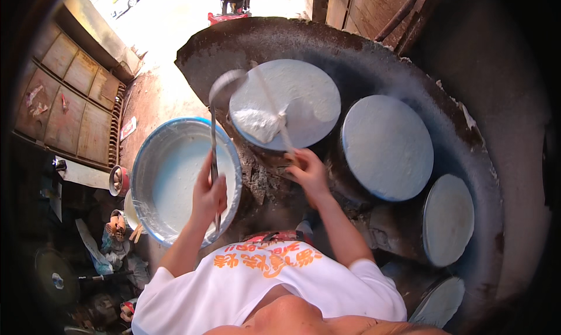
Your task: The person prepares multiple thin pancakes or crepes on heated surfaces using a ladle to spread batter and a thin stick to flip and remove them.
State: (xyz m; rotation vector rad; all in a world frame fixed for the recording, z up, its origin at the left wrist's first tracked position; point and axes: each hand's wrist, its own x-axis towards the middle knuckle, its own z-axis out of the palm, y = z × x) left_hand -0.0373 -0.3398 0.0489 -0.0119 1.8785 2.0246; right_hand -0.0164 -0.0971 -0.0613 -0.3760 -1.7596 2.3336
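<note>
My left hand [208, 196] is wrapped round the handle of a long metal ladle [214, 121], upright over a big blue-rimmed basin [139, 165] of white batter. The ladle's bowl, smeared by motion, is beside the left edge of a round griddle [318, 127]. My right hand [307, 172] grips a thin wooden batter spreader [282, 123], its far end reaching across the griddle. Under it a thick heap of white batter [257, 123] lies at the griddle's lower left. A thin pale layer covers much of the surface.
More round griddles, pale-topped, curve down the right: one [388, 148] adjacent, another [449, 220] lower, the last [441, 303] beside my arm. A dark curved metal wall [409, 72] rings them. Crowded clutter, including a small red tub [119, 180], stands at left.
</note>
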